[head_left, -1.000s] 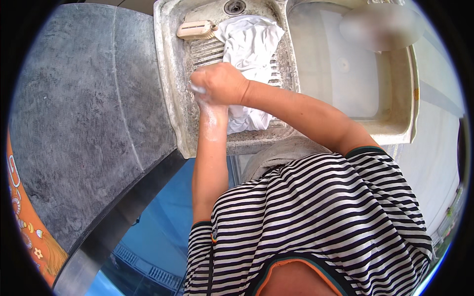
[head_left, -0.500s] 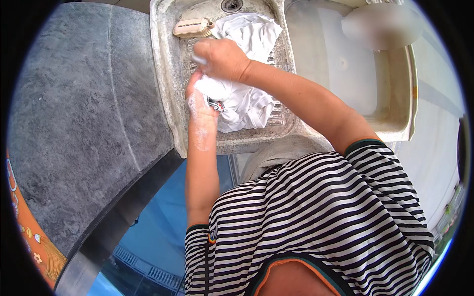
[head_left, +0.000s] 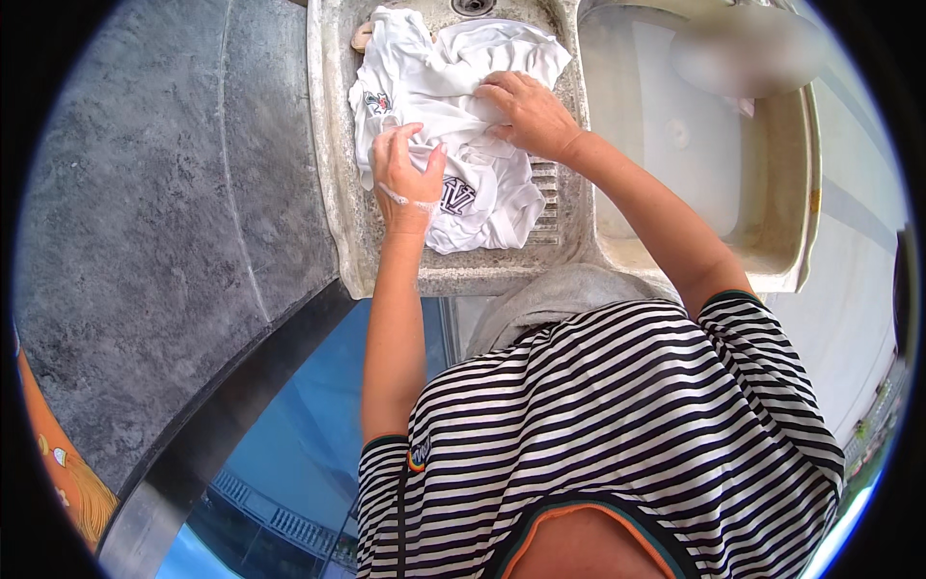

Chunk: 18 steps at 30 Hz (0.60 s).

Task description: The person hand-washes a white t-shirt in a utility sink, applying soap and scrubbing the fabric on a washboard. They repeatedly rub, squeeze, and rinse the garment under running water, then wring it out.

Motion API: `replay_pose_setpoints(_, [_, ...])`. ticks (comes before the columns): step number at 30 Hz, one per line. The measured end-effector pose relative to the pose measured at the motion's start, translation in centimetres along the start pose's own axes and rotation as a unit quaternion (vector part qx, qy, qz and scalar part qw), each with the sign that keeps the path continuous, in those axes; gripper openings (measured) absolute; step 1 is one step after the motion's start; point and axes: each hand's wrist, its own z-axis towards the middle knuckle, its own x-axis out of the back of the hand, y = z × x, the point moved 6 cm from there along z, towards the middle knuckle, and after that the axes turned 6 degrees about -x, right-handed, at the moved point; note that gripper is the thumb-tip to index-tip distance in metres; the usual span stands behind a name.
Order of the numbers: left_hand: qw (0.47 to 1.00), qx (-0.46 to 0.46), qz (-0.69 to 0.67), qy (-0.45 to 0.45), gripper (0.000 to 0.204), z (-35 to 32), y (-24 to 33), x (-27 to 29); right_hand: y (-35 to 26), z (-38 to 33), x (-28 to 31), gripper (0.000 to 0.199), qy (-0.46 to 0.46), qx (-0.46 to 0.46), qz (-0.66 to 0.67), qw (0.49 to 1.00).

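Note:
A wet white shirt with dark printed marks lies spread and rumpled over the ribbed washboard basin. My left hand rests on its near left part, open with fingers and thumb apart; soap suds cling around the wrist. Farther right, my right hand lies on the cloth, fingers slightly bent and thumb apart. Both hands touch the shirt. At the far left, only the end of a beige scrub brush shows beside the cloth, the rest being covered.
The stone washboard basin has a drain at its far end. To its right, a second basin holds cloudy water. A dark grey counter adjoins on the left. A grey cloth hangs over the near edge.
My right hand has left its place by my left hand and moved right onto the shirt. The bunched shirt is now spread out, reaching over the brush. My left hand has turned palm down.

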Motion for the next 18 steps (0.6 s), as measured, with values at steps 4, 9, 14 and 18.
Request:
replay_pose_setpoints(4, [0.994, 0.022, 0.086, -0.071, 0.035, -1.2, -0.4, -1.1, 1.3, 1.9, 0.6, 0.028, -0.1, -0.118, 0.056, 0.986])
replay_pose_setpoints(9, [0.987, 0.11, -0.029, -0.116, 0.018, -3.8, -3.7, 1.1, 5.9, 5.8, 8.0, 0.02, 0.061, -0.162, 0.13, 0.976])
replay_pose_setpoints(14, [0.982, 0.068, -0.004, -0.178, 0.019, -2.8, -2.4, 3.2, 7.2, 4.2, 6.2, 0.021, 0.091, -0.129, -0.025, 0.987])
replay_pose_setpoints(18, [0.996, 0.042, -0.005, -0.08, 0.021, -0.8, -0.4, 2.7, 1.6, 1.4, 3.8, 0.028, 0.066, 0.026, -0.043, 0.997])
